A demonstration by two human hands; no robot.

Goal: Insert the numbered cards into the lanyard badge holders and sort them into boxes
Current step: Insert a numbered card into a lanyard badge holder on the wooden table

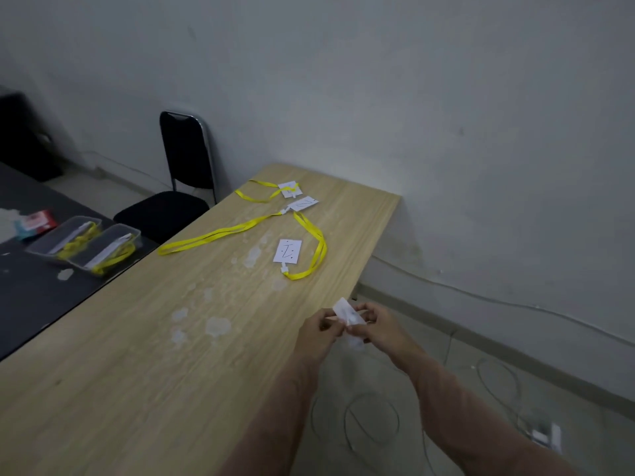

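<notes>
Task in mid-course, as judged from the layout. At 9 o'clock, on a dark table, two clear boxes (118, 228) each already hold a yellow lanyard with its badge. Toward 12 o'clock, three yellow lanyards (240, 230) lie loose on the wooden surface (137, 338), with numbered cards (288, 250) at their clips; whether these are sleeved cannot be told. At 5 o'clock, over the surface's right edge, the left hand (318, 333) and right hand (381, 326) pinch a white card (345, 310) between them. The fingers (366, 309) are curled narrow on either side, and the card's upper end tilts toward 11 o'clock. Blur hides any holder around it.
</notes>
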